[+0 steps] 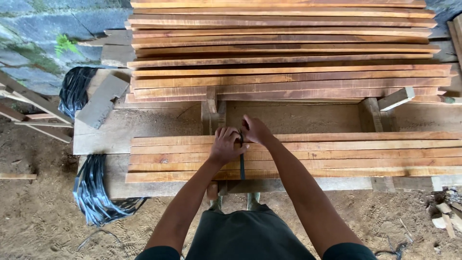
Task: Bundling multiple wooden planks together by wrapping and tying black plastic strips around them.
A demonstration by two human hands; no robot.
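Both hands' fingers, left hand (224,146) and right hand (255,130), pinch shut on the dark strap (242,163) crossing the planks (337,154).

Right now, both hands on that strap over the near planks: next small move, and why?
Probably pull the dark strap snug. The left hand and right hand pinch its top end at the far edge of the near plank bundle, and it already runs across the planks to the near edge. Whether it is knotted cannot be told.
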